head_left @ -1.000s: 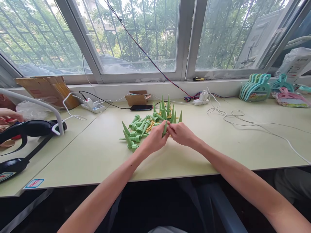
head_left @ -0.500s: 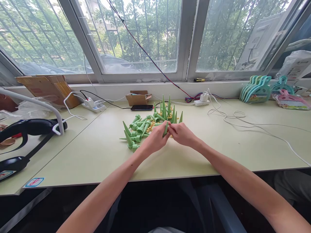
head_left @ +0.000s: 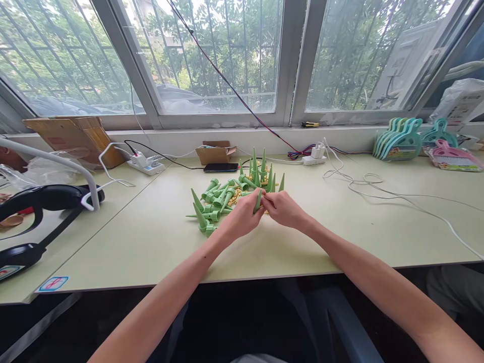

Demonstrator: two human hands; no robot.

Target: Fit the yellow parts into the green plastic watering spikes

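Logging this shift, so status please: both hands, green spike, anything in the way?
Left hand closed on green spike. Right hand meets it at the fingertips, grip hidden. Spike pile crowds left hand; phone farther back.

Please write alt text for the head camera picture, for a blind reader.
A person's left hand, holding a green cone, meets the right hand above a pale desk. Nearby are more green cones and small yellow parts; behind, a phone and a cardboard box.

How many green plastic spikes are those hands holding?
1 visible: the green spike jutting up from the left hand. Fingers, including the right hand's, may hide more.
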